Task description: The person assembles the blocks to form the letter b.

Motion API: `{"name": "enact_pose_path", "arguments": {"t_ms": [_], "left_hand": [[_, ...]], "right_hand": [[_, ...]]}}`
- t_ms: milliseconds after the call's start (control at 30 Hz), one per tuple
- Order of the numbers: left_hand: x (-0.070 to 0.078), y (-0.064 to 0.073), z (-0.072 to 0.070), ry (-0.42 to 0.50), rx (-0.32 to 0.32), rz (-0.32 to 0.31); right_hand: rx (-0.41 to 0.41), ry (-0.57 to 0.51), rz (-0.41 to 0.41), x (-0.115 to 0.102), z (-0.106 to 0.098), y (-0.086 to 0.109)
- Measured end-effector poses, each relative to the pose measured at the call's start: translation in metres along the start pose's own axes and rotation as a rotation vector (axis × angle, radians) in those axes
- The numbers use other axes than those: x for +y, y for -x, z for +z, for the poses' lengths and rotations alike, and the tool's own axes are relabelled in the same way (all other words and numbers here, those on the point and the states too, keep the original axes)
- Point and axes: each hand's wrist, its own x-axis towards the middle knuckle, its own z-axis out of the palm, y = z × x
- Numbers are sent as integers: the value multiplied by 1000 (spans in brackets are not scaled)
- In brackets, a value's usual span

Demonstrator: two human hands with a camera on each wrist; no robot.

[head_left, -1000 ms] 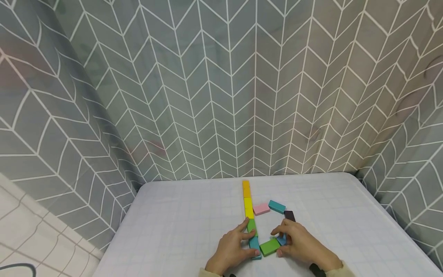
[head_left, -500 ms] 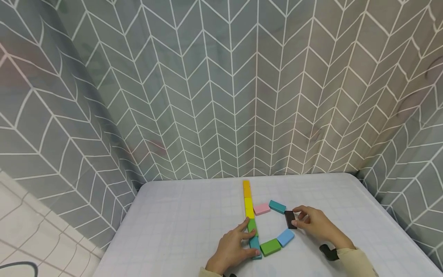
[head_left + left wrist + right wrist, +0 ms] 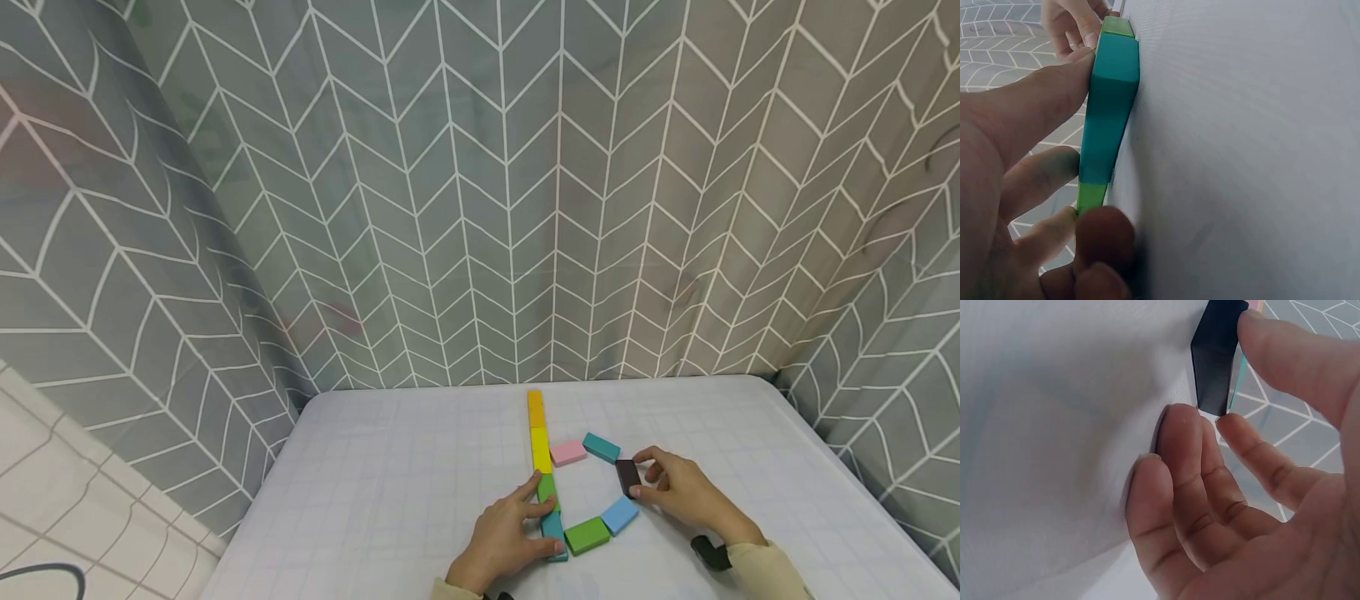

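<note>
In the head view my right hand [image 3: 686,492] pinches a black block [image 3: 628,477] by its two ends. In the right wrist view the thumb is at one end of that block [image 3: 1216,359] and the index fingertip at the other. My left hand [image 3: 504,533] lies along the left side of a straight row, its fingers spread. They touch a teal block [image 3: 552,527] and a green block [image 3: 547,486]. Farther up the row come a yellow block [image 3: 540,450] and an orange piece [image 3: 536,408].
A curve of blocks bulges right from the row: pink block [image 3: 568,452], second teal block [image 3: 602,447], the black one, blue block [image 3: 619,515] and second green block [image 3: 587,535]. They lie on a white-covered table [image 3: 375,483]. A patterned curtain [image 3: 480,208] hangs behind.
My right hand has let go of the blue block and moved up and right to the black one, which has shifted slightly toward the blue block. My left hand has stayed in place.
</note>
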Motion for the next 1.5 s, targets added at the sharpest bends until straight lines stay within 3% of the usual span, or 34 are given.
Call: {"name": "enact_pose_path", "arguments": {"t_ms": [233,367,500,633,867,1167,1500], "left_hand": [[-1,0,1,-14,12,-7],[-1,-1,0,-21,14,-9],[-1,0,0,-19,12,-16],[-2,0,0,-19,3,-19],[1,2,2,-19,-2,2],[1,2,3,-32,9,11],[2,0,1,-31,4,3]], "right_hand": [[-4,14,7,-3,-1,-1],[67,64,-5,-10,-4,-8],[112,99,-77,-20,-5,-25],[65,111,-167,-25,0,-48],[-43,126,-194,-29,12,-78],[-123,142,-256,-28,20,-94],[-98,181,-252,-26,21,-104]]}}
